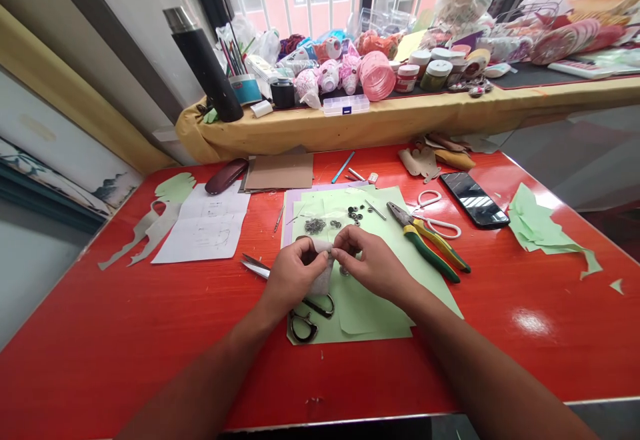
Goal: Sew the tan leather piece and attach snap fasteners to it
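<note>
My left hand (299,270) is closed, its thumb and fingers pinching a small piece of pale whitish cloth (321,285). At the cloth's upper right edge, my right hand (367,259) is pinched shut with its fingertips touching the left thumb. Whatever sits between the right fingertips is too small and covered to name. Beneath both hands lie sheets of light green paper (385,320). Black-handled scissors (304,325) lie partly under my left hand. Just beyond the hands are a heap of small dark metal pieces (315,226) and several black snap-like buttons (355,213).
Green-and-yellow pliers (425,243) and white-handled scissors (440,227) lie to the right, near a black phone (474,200). Green paper scraps (543,223) are farther right. A printed white sheet (205,223) and brown card (280,171) are at left and back. A dark bottle (205,67) stands on the sill.
</note>
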A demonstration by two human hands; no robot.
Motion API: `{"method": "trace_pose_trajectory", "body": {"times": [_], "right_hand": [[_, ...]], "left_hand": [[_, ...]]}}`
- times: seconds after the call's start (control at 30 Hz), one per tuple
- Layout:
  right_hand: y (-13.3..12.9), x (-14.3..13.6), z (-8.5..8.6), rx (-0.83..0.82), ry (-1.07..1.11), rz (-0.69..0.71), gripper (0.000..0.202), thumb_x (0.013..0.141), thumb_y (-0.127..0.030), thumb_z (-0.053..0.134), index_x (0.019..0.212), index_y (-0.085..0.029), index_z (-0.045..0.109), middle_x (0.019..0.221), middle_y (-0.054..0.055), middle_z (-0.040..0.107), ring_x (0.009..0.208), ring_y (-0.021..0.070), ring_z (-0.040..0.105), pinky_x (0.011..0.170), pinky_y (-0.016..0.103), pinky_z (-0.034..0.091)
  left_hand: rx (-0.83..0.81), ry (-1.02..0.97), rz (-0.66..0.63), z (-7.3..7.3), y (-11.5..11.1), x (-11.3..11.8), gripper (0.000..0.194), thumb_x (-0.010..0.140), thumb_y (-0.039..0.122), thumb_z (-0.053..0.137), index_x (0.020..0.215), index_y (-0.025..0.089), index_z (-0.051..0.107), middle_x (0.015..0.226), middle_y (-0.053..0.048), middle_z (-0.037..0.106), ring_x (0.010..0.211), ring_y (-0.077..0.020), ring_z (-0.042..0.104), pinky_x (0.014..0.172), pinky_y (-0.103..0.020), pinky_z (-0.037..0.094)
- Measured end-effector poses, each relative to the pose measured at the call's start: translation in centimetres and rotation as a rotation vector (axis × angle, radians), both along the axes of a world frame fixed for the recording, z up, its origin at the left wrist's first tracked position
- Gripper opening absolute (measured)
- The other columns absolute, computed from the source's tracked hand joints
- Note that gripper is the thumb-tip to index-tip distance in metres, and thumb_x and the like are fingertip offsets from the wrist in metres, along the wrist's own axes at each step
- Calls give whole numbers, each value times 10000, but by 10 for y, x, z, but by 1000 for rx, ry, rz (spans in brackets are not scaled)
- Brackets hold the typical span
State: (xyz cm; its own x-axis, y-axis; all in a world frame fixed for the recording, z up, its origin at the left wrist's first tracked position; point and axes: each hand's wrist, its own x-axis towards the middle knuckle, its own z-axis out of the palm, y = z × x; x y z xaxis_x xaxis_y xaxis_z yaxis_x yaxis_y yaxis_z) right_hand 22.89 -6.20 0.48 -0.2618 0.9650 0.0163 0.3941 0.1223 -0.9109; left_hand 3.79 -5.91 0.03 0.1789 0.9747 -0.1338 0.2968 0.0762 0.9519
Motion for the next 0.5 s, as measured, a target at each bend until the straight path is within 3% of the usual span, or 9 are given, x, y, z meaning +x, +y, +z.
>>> {"method": "trace_pose_trajectory", "body": {"times": [0.5], "right_hand": [[-5, -1, 8, 63, 5, 3, 73, 968, -280, 629, 916, -242, 595, 800, -16, 646, 724, 161, 580, 625, 280, 424]], "left_hand": [[4, 4, -12, 16, -3, -3, 221, 781, 394, 712, 819, 176, 715, 707, 8, 634, 655, -154, 541, 575, -241, 415]]}}
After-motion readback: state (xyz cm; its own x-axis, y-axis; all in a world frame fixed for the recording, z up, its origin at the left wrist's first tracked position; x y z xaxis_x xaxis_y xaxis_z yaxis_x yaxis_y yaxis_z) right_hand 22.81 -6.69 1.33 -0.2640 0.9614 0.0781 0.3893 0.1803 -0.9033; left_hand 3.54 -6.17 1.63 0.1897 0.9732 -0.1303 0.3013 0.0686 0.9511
